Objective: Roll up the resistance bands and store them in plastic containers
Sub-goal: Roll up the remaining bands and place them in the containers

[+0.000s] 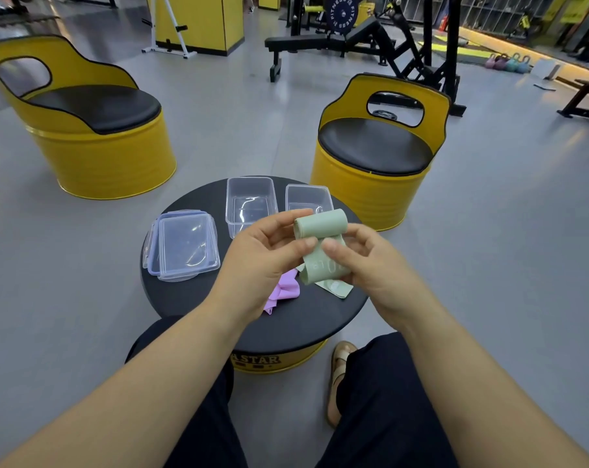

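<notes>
Green band (321,228) pinched between both hands.

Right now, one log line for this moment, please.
green band: partly rolled | left hand: grips roll | right hand: pinches tail | purple band: on table | boxes: empty

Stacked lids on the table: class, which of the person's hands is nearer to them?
Left. The left hand is just right of the lids, holding the green band; the right hand holds it farther right.
</notes>
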`<state>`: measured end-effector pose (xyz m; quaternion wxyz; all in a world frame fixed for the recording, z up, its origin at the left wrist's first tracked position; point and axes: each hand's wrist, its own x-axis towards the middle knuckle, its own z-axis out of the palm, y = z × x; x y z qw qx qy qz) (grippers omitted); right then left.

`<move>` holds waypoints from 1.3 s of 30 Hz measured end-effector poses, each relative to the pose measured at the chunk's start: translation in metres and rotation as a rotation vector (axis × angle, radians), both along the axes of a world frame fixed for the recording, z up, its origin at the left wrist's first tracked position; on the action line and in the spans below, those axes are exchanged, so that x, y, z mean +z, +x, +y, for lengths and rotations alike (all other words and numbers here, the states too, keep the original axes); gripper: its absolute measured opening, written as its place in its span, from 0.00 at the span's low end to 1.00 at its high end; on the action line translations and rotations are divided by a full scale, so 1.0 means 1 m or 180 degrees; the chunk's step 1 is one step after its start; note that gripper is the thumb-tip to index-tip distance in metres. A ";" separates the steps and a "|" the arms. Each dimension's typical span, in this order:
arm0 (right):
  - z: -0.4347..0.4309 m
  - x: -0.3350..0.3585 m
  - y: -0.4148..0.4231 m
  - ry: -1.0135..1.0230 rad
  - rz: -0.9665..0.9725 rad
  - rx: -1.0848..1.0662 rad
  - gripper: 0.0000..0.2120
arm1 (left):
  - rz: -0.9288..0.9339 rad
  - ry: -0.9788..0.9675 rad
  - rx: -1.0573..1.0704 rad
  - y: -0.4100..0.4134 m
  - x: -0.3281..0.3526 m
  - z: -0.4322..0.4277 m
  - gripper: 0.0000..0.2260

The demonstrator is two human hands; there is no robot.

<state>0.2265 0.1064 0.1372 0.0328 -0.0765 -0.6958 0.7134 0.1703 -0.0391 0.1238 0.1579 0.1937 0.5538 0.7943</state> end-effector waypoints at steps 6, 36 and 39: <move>0.002 0.006 -0.007 -0.0049 0.0268 -0.0432 0.12 | 0.0107 -0.0033 -0.0068 0.002 0.003 -0.001 0.16; 0.016 -0.004 -0.006 0.0023 -0.0070 0.0010 0.13 | 0.0034 -0.0963 0.0256 -0.005 -0.001 -0.006 0.13; 0.016 -0.006 -0.007 -0.0110 -0.0060 0.0016 0.14 | 0.0195 -0.0955 0.0290 -0.004 -0.001 -0.005 0.14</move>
